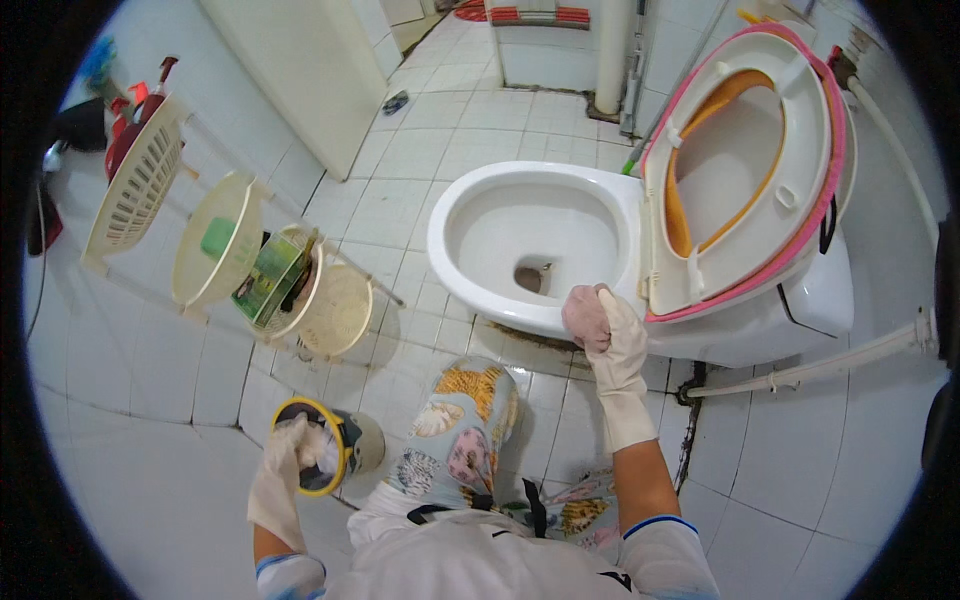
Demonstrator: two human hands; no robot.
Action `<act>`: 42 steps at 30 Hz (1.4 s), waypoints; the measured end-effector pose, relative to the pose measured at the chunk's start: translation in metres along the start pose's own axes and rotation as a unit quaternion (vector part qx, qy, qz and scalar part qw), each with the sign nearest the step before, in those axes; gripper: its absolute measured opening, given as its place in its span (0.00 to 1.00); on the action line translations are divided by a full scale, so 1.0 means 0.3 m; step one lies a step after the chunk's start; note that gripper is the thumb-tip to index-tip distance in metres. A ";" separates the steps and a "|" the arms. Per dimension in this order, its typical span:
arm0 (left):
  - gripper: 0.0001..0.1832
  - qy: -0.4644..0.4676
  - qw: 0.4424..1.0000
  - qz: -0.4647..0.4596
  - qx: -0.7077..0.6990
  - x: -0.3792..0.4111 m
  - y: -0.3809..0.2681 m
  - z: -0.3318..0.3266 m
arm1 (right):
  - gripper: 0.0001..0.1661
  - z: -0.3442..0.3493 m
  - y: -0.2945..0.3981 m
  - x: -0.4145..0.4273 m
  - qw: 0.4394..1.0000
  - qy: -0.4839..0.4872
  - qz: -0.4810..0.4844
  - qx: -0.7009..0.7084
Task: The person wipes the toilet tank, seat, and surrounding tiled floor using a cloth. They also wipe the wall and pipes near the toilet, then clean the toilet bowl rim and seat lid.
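Note:
My right hand (621,331), in a white rubber glove, grips a bunched pink cloth (586,316) at the near side of the toilet bowl rim (480,294). Whether the cloth touches the rim is hard to tell. The toilet's seat and lid (750,172) stand raised, with an orange and pink cover. Some water and a dark spot show at the drain (531,277). My left hand (298,442), gloved too, reaches into the mouth of a small bin (366,442) with a yellow rim. White material lies by its fingers, which I cannot make out clearly.
A tiered plastic rack (217,240) with baskets stands at the left, holding a green box and bottles. A door (300,67) stands behind it. White pipes (810,367) run along the right wall. Small dark debris (395,103) lies on the tiled floor.

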State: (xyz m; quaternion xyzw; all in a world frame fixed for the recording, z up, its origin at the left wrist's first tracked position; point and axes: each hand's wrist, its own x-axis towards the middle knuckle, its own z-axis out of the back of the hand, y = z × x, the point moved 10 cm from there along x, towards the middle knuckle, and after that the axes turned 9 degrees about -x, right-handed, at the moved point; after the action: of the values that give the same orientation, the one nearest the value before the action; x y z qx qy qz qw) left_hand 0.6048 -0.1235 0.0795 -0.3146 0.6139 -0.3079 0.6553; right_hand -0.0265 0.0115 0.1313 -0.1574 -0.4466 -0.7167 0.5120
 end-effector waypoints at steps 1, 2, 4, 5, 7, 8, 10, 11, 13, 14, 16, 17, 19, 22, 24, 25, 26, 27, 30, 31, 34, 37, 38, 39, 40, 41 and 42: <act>0.16 0.045 0.998 -0.036 0.018 -0.043 -0.159 -0.138 | 0.39 -0.018 0.013 0.008 1.000 0.013 0.004 0.001; 0.17 0.040 0.996 -0.079 0.035 -0.056 -0.242 -0.240 | 0.40 -0.034 0.041 0.011 0.999 0.051 0.005 0.004; 0.17 0.091 0.987 -0.118 0.060 -0.040 -0.320 -0.408 | 0.41 -0.046 0.088 0.008 0.995 0.092 0.043 -0.013; 0.16 0.143 0.981 -0.118 0.065 -0.021 -0.329 -0.479 | 0.42 -0.053 0.097 0.012 0.992 0.104 0.065 -0.026; 0.15 0.181 0.977 -0.099 0.052 -0.008 -0.319 -0.623 | 0.42 -0.035 0.123 0.000 0.984 0.135 0.117 0.003; 0.16 0.202 0.972 -0.120 0.033 0.021 -0.294 -0.641 | 0.41 -0.055 0.125 -0.016 0.973 0.193 0.120 0.032; 0.15 0.214 0.972 -0.090 0.028 0.072 -0.260 -0.667 | 0.38 -0.066 0.189 -0.021 0.945 0.258 0.202 0.003; 0.15 0.220 0.972 -0.075 0.025 0.098 -0.247 -0.677 | 0.36 -0.078 0.247 -0.029 0.923 0.258 0.280 -0.049; 0.15 0.202 0.977 -0.071 0.011 0.155 -0.244 -0.699 | 0.26 -0.138 0.348 -0.029 0.894 0.264 0.344 -0.117; 0.16 0.198 0.977 -0.077 0.001 0.186 -0.252 -0.718 | 0.24 -0.176 0.377 -0.019 0.892 0.264 0.341 -0.132; 0.16 0.188 0.979 -0.080 -0.028 0.254 -0.248 -0.760 | 0.20 -0.255 0.449 0.007 0.898 0.272 0.323 -0.126; 0.15 0.177 0.979 -0.085 -0.055 0.292 -0.249 -0.773 | 0.20 -0.308 0.511 0.036 0.906 0.272 0.306 -0.102; 0.15 0.162 0.974 -0.108 -0.115 0.385 -0.280 -0.821 | 0.21 -0.495 0.582 0.047 0.881 0.410 0.219 -0.083; 0.17 0.150 0.959 -0.164 -0.176 0.424 -0.373 -0.891 | 0.18 -0.680 0.762 0.160 0.906 0.316 0.279 -0.039; 0.20 0.164 0.939 -0.211 -0.218 0.444 -0.450 -0.931 | 0.05 -0.829 0.801 0.303 0.931 0.279 0.235 -0.029; 0.19 0.142 0.936 -0.235 -0.218 0.456 -0.485 -0.908 | 0.04 -0.955 0.801 0.360 0.915 0.355 0.185 -0.042; 0.19 0.131 0.931 -0.256 -0.224 0.470 -0.511 -0.907 | 0.04 -1.054 0.767 0.415 0.893 0.425 0.131 -0.065; 0.19 0.125 0.926 -0.271 -0.232 0.480 -0.520 -0.924 | 0.04 -1.073 0.725 0.498 0.923 0.361 0.129 -0.046; 0.21 0.180 0.902 -0.345 -0.188 0.507 -0.560 -1.017 | 0.08 -1.128 0.510 0.723 0.930 0.360 0.033 -0.070; 0.21 0.192 0.890 -0.373 -0.177 0.507 -0.588 -1.039 | 0.10 -1.115 0.435 0.774 0.931 0.359 -0.039 -0.044; 0.33 0.267 0.919 -0.284 -0.056 0.465 -0.580 -1.320 | 0.13 -1.007 -0.107 0.744 0.832 0.306 -0.456 0.079; 0.41 0.260 0.902 -0.321 0.125 0.538 -0.619 -1.382 | 0.12 -0.789 -0.261 0.776 0.858 0.264 -0.440 -0.012; 0.43 0.246 0.885 -0.341 0.200 0.580 -0.606 -1.384 | 0.12 -0.739 -0.295 0.769 0.864 0.267 -0.424 -0.055; 0.43 0.262 0.890 -0.331 0.175 0.570 -0.587 -1.423 | 0.12 -0.662 -0.399 0.775 0.880 0.267 -0.353 -0.171; 0.43 0.269 0.895 -0.318 0.161 0.573 -0.563 -1.434 | 0.11 -0.617 -0.427 0.796 0.878 0.260 -0.284 -0.283; 0.43 0.275 0.900 -0.304 0.147 0.574 -0.542 -1.446 | 0.11 -0.544 -0.454 0.761 0.881 0.227 -0.276 -0.310; 0.43 0.285 0.901 -0.303 0.125 0.577 -0.540 -1.446 | 0.13 -0.549 -0.400 0.761 0.886 0.251 -0.215 -0.325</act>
State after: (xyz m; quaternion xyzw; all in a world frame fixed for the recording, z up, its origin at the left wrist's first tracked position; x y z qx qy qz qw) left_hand 0.1788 -0.3742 0.0808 -0.2999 0.6057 -0.6425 0.3612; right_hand -0.1906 -0.2466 0.1391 -0.0298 -0.0685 -0.9299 0.3602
